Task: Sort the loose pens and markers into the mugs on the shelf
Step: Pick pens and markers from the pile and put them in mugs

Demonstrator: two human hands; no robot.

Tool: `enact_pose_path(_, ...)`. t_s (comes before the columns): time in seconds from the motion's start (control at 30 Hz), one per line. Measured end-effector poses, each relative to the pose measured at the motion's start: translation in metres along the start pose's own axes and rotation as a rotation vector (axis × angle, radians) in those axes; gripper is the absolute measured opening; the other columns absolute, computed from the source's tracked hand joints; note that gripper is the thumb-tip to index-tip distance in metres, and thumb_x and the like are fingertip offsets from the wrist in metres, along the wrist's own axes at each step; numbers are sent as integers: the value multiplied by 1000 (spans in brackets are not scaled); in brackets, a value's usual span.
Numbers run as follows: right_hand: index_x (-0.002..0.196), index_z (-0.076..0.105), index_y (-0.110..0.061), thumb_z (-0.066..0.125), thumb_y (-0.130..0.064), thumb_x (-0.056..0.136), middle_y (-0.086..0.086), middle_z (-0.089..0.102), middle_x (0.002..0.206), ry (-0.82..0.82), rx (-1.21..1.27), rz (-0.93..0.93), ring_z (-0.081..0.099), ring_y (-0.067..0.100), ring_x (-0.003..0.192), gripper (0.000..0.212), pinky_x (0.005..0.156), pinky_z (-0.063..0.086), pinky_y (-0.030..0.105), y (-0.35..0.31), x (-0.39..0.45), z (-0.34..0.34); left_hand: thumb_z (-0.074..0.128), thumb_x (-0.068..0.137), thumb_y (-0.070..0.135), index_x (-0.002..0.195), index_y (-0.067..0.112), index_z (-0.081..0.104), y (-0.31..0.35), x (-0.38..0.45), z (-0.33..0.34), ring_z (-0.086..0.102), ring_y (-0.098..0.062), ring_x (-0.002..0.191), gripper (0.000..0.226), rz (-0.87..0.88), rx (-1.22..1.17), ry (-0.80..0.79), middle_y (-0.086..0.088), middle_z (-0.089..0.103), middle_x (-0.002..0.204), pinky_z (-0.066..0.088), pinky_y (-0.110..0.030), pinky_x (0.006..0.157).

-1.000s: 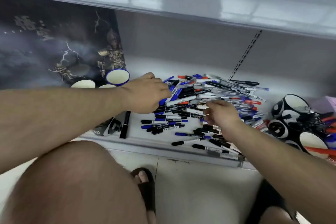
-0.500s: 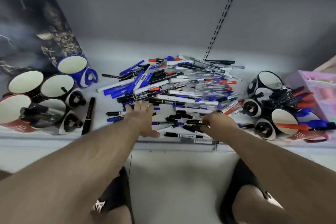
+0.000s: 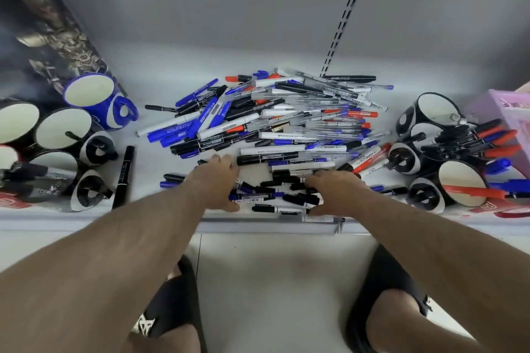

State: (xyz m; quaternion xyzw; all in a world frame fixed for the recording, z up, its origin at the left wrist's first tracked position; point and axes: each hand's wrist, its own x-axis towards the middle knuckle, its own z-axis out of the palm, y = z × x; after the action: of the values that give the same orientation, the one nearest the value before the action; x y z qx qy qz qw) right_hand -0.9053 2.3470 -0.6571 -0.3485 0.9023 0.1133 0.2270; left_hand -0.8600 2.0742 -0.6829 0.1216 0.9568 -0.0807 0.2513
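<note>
— Hands: my left hand (image 3: 219, 180) and right hand (image 3: 334, 192) lie flat, fingers spread, clamping nothing.
— Load?
— Pens (image 3: 286, 129) heaped mid-shelf, mugs (image 3: 430, 135) either side. Light, stiff, slippery; I'd pinch mid-barrel.

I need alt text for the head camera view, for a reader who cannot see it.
Two bare hands, the left hand and the right hand, reach into a big pile of pens and markers on a white shelf. Mugs stand at both sides: a blue mug at the left, black-and-white mugs holding markers at the right.
</note>
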Motion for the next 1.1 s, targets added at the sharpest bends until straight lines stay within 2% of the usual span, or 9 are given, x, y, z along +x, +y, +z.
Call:
enact_pose_path(0.1, 140, 43, -24, 65, -64, 81, -1, 59, 122, 39, -72, -41, 62, 21, 105, 75, 80, 48, 32, 0, 2, 0, 55, 83, 70, 139, 16, 39, -3, -1, 1, 43, -25, 116, 80, 82, 41, 33, -7, 43, 134, 50, -40, 93)
enact_pose_path(0.23, 139, 43, -25, 65, -65, 80, -2, 60, 118, 68, -96, -62, 64, 20, 100, 74, 79, 51, 32, 0, 6, 0, 50, 88, 66, 138, 18, 41, -5, -5, 3, 44, -24, 116, 70, 117, 79, 81, -5, 44, 134, 45, -38, 96)
enact_pose_path(0.33, 136, 45, -26, 64, -66, 80, -4, 61, 115, 76, -86, -48, 64, 20, 98, 71, 79, 50, 32, 2, 6, -1, 49, 82, 74, 141, 21, 36, -5, -9, 6, 42, -25, 122, 81, 71, 106, 108, -4, 41, 137, 38, -44, 101)
enact_pose_path(0.4, 135, 46, -26, 64, -64, 81, -4, 61, 114, 83, -88, -39, 64, 20, 98, 69, 79, 51, 32, 1, 7, 1, 50, 74, 80, 144, 22, 30, -9, -11, 7, 39, -26, 124, 93, 17, 107, 76, -4, 37, 139, 39, -48, 98)
enact_pose_path(0.47, 135, 45, -26, 65, -64, 80, -3, 61, 115, 84, -86, -30, 64, 20, 100, 70, 81, 52, 34, 0, 8, 2, 55, 71, 80, 146, 24, 26, -15, -13, 9, 36, -26, 125, 98, -4, 79, 26, -4, 33, 140, 43, -44, 92)
enact_pose_path(0.63, 132, 48, -27, 67, -64, 80, -4, 61, 116, 27, -28, 8, 63, 19, 101, 67, 80, 50, 33, 0, 10, 0, 56, 85, 65, 142, 18, 31, -21, -12, 6, 39, -24, 119, 78, 70, 66, -10, -5, 36, 136, 49, -38, 85)
enact_pose_path(0.8, 109, 58, -26, 56, -62, 89, -6, 62, 99, 89, 217, 163, 57, 14, 81, 41, 65, 48, 28, -2, 13, -5, 43, 101, 35, 134, 16, 39, -22, -12, 8, 47, -23, 111, 39, 91, -3, 30, -6, 42, 131, 51, -38, 86)
enact_pose_path(0.93, 89, 53, -27, 54, -54, 94, -7, 59, 83, 203, 332, 216, 55, 13, 72, 28, 62, 49, 28, -5, 12, -4, 45, 98, 17, 131, 14, 40, -16, -10, 7, 50, -25, 107, 33, 39, 3, 29, -7, 44, 126, 51, -37, 83)
enact_pose_path(1.1, 87, 64, -21, 56, -45, 95, -5, 65, 78, 280, 507, 270, 59, 12, 66, 26, 64, 56, 34, -20, 15, -2, 49, 96, 13, 127, 15, 40, -11, -7, 2, 56, -28, 104, 32, 8, 5, 17, -8, 52, 121, 50, -37, 78)
